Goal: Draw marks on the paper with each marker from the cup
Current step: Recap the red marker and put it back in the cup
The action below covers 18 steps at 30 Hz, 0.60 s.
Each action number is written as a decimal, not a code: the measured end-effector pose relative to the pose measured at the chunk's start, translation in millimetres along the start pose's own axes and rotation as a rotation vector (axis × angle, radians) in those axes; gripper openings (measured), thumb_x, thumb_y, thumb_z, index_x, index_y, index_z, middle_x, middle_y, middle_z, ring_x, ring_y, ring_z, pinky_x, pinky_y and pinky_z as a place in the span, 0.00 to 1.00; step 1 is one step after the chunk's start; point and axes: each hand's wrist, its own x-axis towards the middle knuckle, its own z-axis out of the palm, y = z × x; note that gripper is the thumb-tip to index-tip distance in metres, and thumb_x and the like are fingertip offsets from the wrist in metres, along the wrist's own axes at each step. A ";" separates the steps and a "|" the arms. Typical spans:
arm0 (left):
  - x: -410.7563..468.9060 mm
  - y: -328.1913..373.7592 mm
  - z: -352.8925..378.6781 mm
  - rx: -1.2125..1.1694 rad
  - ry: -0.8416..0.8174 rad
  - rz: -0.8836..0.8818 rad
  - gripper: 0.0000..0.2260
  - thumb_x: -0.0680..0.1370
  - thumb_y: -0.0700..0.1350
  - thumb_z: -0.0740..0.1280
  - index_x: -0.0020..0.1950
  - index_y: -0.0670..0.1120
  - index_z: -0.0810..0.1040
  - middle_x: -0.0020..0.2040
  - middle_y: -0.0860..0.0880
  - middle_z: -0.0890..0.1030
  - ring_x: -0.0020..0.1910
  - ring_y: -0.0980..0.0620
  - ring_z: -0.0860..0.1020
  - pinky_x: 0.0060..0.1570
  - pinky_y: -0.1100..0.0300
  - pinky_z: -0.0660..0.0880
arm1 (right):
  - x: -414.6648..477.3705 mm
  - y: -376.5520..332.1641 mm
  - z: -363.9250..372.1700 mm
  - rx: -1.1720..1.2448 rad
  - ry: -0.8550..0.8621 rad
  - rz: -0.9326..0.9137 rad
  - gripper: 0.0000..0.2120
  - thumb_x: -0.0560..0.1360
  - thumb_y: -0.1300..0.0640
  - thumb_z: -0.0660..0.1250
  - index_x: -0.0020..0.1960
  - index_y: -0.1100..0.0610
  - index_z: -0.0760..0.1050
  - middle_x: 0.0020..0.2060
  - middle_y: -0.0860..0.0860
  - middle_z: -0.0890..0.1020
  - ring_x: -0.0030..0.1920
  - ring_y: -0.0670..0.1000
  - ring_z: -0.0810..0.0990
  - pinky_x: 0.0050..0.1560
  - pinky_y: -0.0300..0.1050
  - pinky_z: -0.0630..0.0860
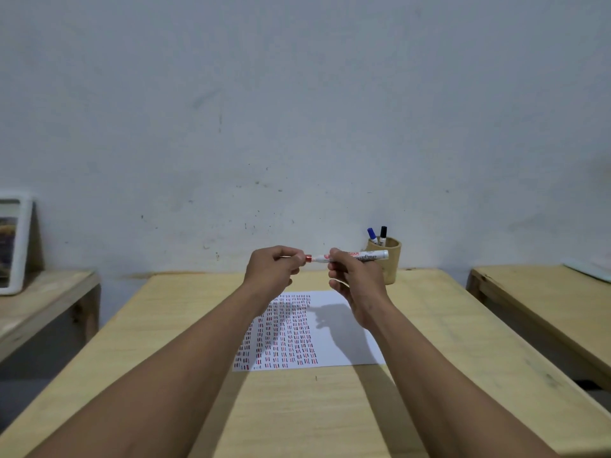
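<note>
A white marker with a red cap (363, 256) is held level above the table. My right hand (355, 282) grips its barrel. My left hand (272, 269) pinches the red cap end (308, 258); whether the cap is on or partly off is unclear. Below lies a white sheet of paper (334, 338) whose left half is covered in rows of short red and dark strokes. A bamboo cup (391, 259) stands at the back right, partly behind the marker, with a blue-capped marker (372, 235) and a black-capped marker (383, 235) sticking out.
The wooden table (165, 325) stands against a pale wall. A lower wooden bench at left carries a white-framed picture (13, 242). Another wooden table (545, 292) is at right, with a gap between.
</note>
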 end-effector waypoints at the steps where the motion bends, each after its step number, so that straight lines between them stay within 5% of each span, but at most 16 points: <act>1: -0.4 2.2 1.8 -0.006 -0.011 -0.001 0.04 0.78 0.42 0.71 0.46 0.49 0.84 0.50 0.46 0.86 0.47 0.51 0.81 0.50 0.55 0.78 | -0.3 -1.6 -0.9 0.005 -0.010 0.000 0.06 0.76 0.59 0.74 0.46 0.63 0.83 0.33 0.52 0.81 0.31 0.46 0.79 0.31 0.38 0.78; 11: 1.7 7.1 10.2 0.080 0.007 0.039 0.03 0.78 0.44 0.72 0.45 0.49 0.85 0.49 0.45 0.87 0.52 0.46 0.82 0.49 0.52 0.80 | -4.1 -9.1 -10.0 -0.065 -0.036 -0.053 0.07 0.75 0.56 0.75 0.47 0.61 0.84 0.34 0.51 0.81 0.32 0.45 0.79 0.32 0.39 0.77; 18: -0.8 13.1 17.3 -0.022 -0.055 -0.010 0.04 0.79 0.42 0.70 0.49 0.45 0.85 0.50 0.45 0.87 0.46 0.52 0.81 0.52 0.54 0.79 | -4.3 -13.1 -13.1 0.002 -0.058 -0.015 0.05 0.76 0.57 0.74 0.45 0.59 0.83 0.32 0.50 0.82 0.31 0.44 0.79 0.34 0.37 0.79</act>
